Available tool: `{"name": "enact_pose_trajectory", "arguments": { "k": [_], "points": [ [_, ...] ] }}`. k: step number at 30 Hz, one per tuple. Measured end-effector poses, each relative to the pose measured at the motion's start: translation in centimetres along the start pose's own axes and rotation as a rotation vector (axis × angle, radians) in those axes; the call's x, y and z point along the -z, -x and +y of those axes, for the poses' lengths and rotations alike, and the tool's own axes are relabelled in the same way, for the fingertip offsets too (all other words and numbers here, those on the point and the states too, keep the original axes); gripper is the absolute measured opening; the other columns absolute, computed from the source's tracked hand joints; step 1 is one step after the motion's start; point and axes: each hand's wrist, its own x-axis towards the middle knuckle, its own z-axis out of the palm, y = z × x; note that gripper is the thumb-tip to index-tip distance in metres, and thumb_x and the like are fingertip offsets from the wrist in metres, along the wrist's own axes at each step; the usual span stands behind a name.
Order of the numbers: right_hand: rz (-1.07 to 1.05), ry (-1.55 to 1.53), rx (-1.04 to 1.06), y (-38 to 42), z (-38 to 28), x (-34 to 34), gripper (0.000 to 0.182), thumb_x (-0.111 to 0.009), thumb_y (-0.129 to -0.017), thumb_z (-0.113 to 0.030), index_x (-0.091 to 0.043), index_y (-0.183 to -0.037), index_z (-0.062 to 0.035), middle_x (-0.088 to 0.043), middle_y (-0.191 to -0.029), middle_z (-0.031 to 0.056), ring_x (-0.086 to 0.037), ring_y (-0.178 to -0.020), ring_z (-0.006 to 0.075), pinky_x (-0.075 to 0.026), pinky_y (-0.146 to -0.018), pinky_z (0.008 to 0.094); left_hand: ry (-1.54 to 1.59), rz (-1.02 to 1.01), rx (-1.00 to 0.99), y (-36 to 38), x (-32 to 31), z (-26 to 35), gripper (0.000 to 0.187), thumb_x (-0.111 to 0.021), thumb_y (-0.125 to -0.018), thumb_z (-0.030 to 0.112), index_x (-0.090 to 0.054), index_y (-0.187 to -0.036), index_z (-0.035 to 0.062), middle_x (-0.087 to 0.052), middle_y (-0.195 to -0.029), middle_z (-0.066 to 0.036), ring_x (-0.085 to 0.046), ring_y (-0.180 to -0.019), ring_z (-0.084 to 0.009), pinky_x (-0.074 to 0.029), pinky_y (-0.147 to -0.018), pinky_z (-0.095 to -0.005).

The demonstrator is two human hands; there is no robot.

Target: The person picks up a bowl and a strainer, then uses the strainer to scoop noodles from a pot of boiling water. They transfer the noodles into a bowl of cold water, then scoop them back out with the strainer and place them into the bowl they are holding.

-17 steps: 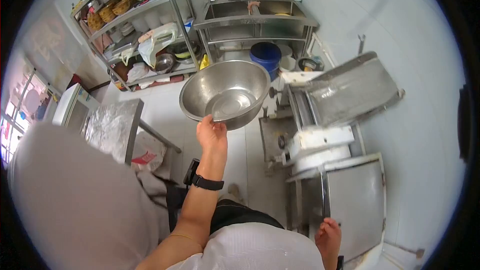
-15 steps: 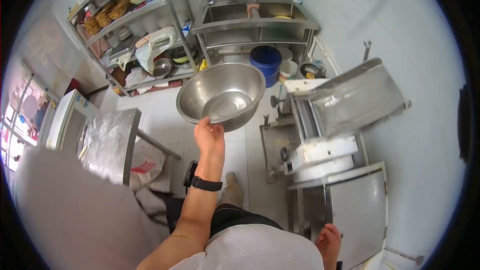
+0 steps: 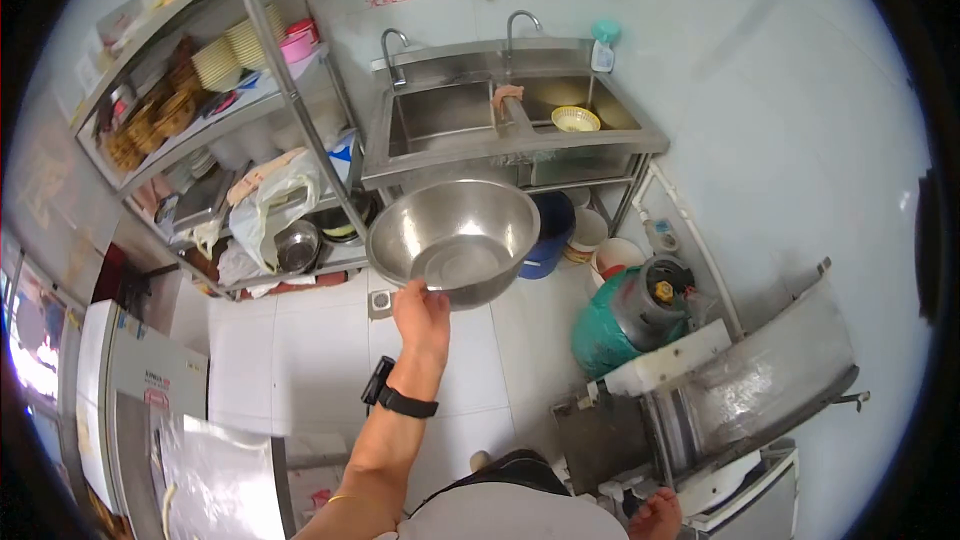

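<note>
A wide stainless steel basin (image 3: 470,265) hangs in front of me, tilted a little toward me, and its inside shows nothing in it. My left hand (image 3: 420,312) grips its near rim, thumb and fingers closed over the edge. Behind the basin stands the steel double sink (image 3: 515,152). Down at the lower right, beside the roller machine (image 3: 760,380), is my right hand (image 3: 655,515). Its fingers are loosely curled and slightly apart, with nothing visible in them.
A yellow-patterned bowl (image 3: 575,120) lies in the right sink. Below are a blue bucket (image 3: 548,240) and a green gas cylinder (image 3: 615,325). To the left stand a metal shelf rack (image 3: 300,110) with bowls and bags, and a plastic-covered table (image 3: 225,475).
I have moved forward with the basin in my left hand. The sink and shelves appear nearer, the roller machine sits lower in view, and the gas cylinder shows more fully.
</note>
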Motion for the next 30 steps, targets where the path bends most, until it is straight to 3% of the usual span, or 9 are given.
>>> {"name": "enact_pose_trajectory", "arguments": {
  "k": [4, 6, 14, 22, 23, 26, 27, 29, 30],
  "points": [
    [0.13, -0.181, 0.035, -5.6, 3.7, -3.9, 0.016, -0.05, -0.082, -0.003, -0.052, -0.097, -0.0066, -0.056, -0.078, 0.0039, -0.052, -0.063, 0.0143, -0.044, -0.053, 0.0256, -0.035, -0.092, 0.055, -12.2, -4.7, 1.7, 0.006, -0.05, -0.077, 0.006, -0.045, -0.077, 0.0107, -0.046, -0.071, -0.001, -0.044, -0.063, -0.0123, -0.036, -0.057, -0.0279],
    [0.121, 0.432, 0.357, -10.2, 7.0, -4.0, 0.013, -0.049, -0.082, -0.004, -0.053, -0.094, -0.0071, -0.056, -0.076, 0.0032, -0.051, -0.061, 0.0136, -0.044, -0.053, 0.0239, -0.061, -0.111, 0.063, -17.5, -8.2, 2.7, 0.006, -0.05, -0.076, 0.007, -0.046, -0.074, 0.0106, -0.046, -0.07, -0.001, -0.043, -0.062, -0.0125, -0.036, -0.056, -0.028],
    [0.169, -0.294, 0.131, -19.5, 3.0, -25.3, 0.015, -0.05, -0.078, -0.006, -0.048, -0.091, -0.0121, -0.052, -0.071, -0.0014, -0.046, -0.051, 0.0084, -0.039, -0.045, 0.0198, -0.312, -0.061, 0.104, -42.0, -17.4, 5.4, 0.008, -0.053, -0.072, 0.008, -0.045, -0.07, 0.0086, -0.042, -0.063, -0.002, -0.041, -0.053, -0.0144, -0.037, -0.052, -0.0308],
    [0.521, -0.271, 0.468, -20.2, 5.2, -33.7, 0.017, -0.049, -0.076, -0.004, -0.047, -0.092, -0.0117, -0.049, -0.071, -0.0025, -0.045, -0.053, 0.0067, -0.038, -0.044, 0.0188, -0.279, -0.018, 0.216, -62.3, -16.4, 0.2, 0.011, -0.056, -0.073, 0.012, -0.05, -0.081, 0.0063, -0.051, -0.074, -0.006, -0.05, -0.062, -0.0203, -0.04, -0.047, -0.0336],
    [0.622, -0.308, 0.472, -19.7, 6.4, -34.3, 0.015, -0.051, -0.077, -0.004, -0.049, -0.09, -0.0106, -0.049, -0.071, -0.0028, -0.045, -0.054, 0.0071, -0.037, -0.044, 0.0183, -0.383, 0.107, 0.219, -64.5, -16.0, -0.7, 0.011, -0.055, -0.076, 0.013, -0.052, -0.085, 0.0074, -0.052, -0.076, -0.006, -0.052, -0.069, -0.0229, -0.044, -0.053, -0.0361],
    [0.85, -0.562, 0.416, -17.9, 9.5, -40.7, 0.012, -0.051, -0.076, -0.002, -0.052, -0.085, -0.0083, -0.051, -0.065, 0.0017, -0.046, -0.049, 0.0105, -0.035, -0.041, 0.0194, -1.824, -0.627, -0.288, -64.6, -16.8, 0.8, 0.021, -0.054, -0.074, 0.01, -0.055, -0.093, 0.0015, -0.058, -0.088, -0.011, -0.055, -0.08, -0.024, -0.044, -0.069, -0.0341],
    [0.729, -0.604, 0.427, -17.7, 11.9, -40.2, 0.013, -0.051, -0.075, -0.001, -0.052, -0.085, -0.009, -0.05, -0.064, -0.0001, -0.043, -0.048, 0.0092, -0.034, -0.04, 0.0201, -1.888, -0.76, -0.294, -63.0, -17.3, 1.2, 0.024, -0.054, -0.074, 0.008, -0.056, -0.096, -0.0005, -0.06, -0.092, -0.013, -0.055, -0.083, -0.0244, -0.044, -0.074, -0.0335],
    [0.862, -0.601, 0.402, -17.2, 12.1, -43.6, 0.011, -0.051, -0.075, -0.001, -0.052, -0.083, -0.009, -0.048, -0.064, -0.0006, -0.043, -0.05, 0.0092, -0.034, -0.043, 0.0205, -1.423, -0.689, 0.477, -76.7, -10.4, -2.2, 0.028, -0.056, -0.07, 0.008, -0.057, -0.096, -0.0014, -0.06, -0.094, -0.015, -0.056, -0.085, -0.0243, -0.044, -0.075, -0.0341],
    [0.871, -0.633, 0.419, -16.6, 11.8, -45.1, 0.011, -0.052, -0.076, -0.001, -0.051, -0.084, -0.0083, -0.049, -0.065, 0.0003, -0.045, -0.051, 0.0097, -0.036, -0.044, 0.0209, -1.488, -0.571, 0.374, -76.2, -10.5, -3.3, 0.028, -0.055, -0.071, 0.009, -0.056, -0.097, -0.001, -0.06, -0.094, -0.015, -0.056, -0.085, -0.0242, -0.045, -0.074, -0.0339]
  ]
}}
